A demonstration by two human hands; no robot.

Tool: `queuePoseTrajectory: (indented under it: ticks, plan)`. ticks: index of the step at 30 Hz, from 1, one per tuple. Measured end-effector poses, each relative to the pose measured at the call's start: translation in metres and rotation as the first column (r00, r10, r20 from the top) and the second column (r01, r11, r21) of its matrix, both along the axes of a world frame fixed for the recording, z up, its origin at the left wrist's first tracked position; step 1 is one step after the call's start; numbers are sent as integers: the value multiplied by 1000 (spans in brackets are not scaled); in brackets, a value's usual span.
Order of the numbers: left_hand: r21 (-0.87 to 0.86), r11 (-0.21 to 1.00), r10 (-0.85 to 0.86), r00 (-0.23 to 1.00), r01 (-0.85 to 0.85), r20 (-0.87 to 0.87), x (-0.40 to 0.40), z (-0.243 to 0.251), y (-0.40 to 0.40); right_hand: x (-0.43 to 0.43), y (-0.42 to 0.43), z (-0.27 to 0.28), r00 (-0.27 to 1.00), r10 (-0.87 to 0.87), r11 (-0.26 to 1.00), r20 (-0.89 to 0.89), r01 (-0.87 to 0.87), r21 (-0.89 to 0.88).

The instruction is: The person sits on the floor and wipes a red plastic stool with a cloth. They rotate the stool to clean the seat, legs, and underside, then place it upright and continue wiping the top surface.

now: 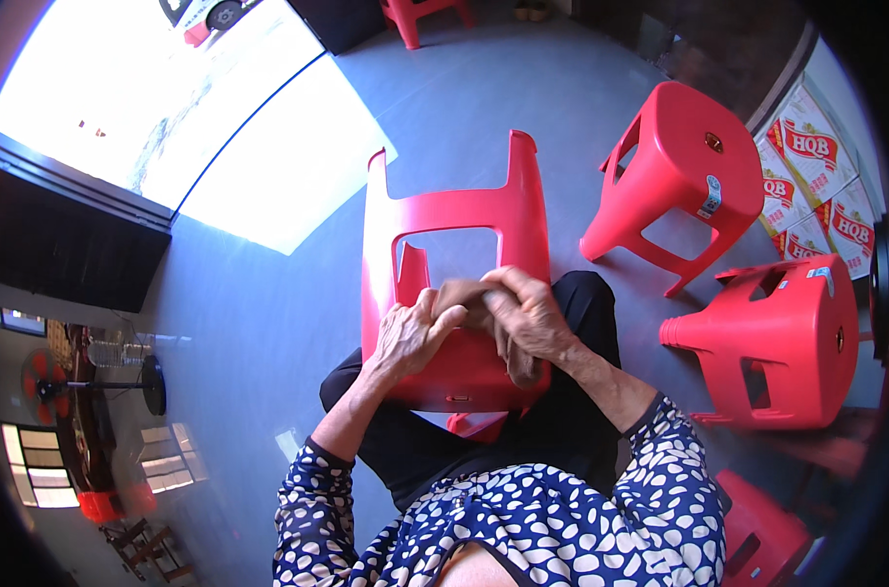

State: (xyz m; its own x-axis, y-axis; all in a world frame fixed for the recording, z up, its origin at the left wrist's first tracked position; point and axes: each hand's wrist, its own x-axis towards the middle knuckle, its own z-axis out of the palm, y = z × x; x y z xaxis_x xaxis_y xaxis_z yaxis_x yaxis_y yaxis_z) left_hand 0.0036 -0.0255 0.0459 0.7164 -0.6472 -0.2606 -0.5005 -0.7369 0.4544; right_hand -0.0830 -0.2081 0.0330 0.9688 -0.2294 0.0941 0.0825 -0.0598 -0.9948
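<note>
A red plastic stool (455,209) lies on its side across my lap, between my knees, with its legs pointing away from me. Over its near part I hold a brown cloth (477,304) in both hands. My left hand (414,334) grips the cloth's left end, thumb on top. The other end is bunched in my right hand (529,312), and a loose fold hangs below it over the stool. The cloth and hands hide part of the stool's side.
To the right, one red stool (679,147) stands upright and another red stool (782,352) lies tipped over. Printed cartons (811,147) are stacked by the right wall. A pedestal fan (48,385) is at the left. Bright light enters through the doorway (217,125).
</note>
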Motion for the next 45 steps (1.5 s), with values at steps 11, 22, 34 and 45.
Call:
queuePoseTrajectory:
  ticks: [11, 22, 34, 45]
  plan:
    - [-89, 994, -54, 993, 63, 103, -15, -4, -9, 5, -15, -26, 989, -41, 426, 145, 149, -892]
    - [-120, 992, -24, 999, 29, 43, -21, -23, 31, 142, -68, -76, 991, -123, 642, 53, 120, -757]
    - [-284, 957, -48, 997, 64, 62, -27, -29, 55, 288, -117, -99, 710, -666, 683, -229, 457, -569]
    - [-242, 945, 189, 970, -222, -153, -29, -35, 55, 96, -9, -60, 949, -304, 663, -77, 153, -733]
